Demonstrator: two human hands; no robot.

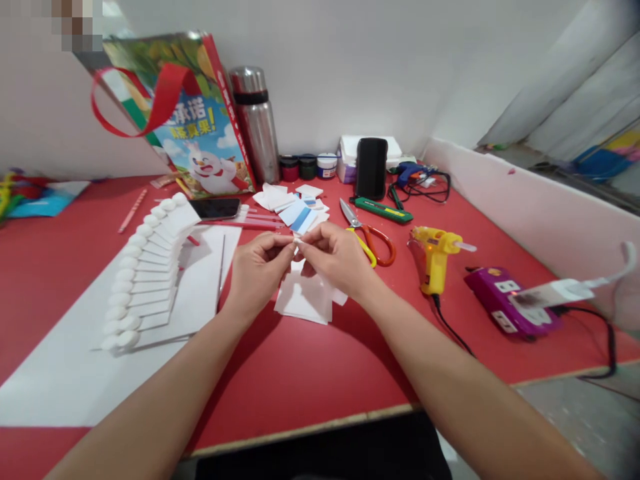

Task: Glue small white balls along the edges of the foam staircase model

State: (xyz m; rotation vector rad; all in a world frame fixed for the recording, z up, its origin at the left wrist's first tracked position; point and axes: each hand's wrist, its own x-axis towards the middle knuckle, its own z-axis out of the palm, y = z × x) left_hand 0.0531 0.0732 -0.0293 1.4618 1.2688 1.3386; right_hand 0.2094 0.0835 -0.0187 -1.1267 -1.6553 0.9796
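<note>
Both hands meet over the red table (pixel 310 380), abt in the middle. The left hand (pixel 257 267) and the right hand (pixel 337 257) pinch a small white paper piece (pixel 296 247) between thumbs & fingertips; fingers are curled in tight, so the grip is closed on it. The piece is tiny and partly hidden by fingers, so its shape is hard to tell, maybe a folded strip. Just under the hands lies a little stack of white paper squares (pixel 305 300) on the table. To the left sits a big white sheet (pixel 75 373) w/ a curved row of white strips w/ round ends (pixel 143 280). A black phone (pixel 215 209) lies flat behind that. Right of the hands are scissors w/ red and yellow handles (pixel 367 237), then a yellow glue gun (pixel 435 257), then a purple power strip (pixel 505 300). More white and blue paper bits (pixel 295 207) lie near the back, by a steel flask (pixel 257 127) and a bright gift bag (pixel 185 113).
</note>
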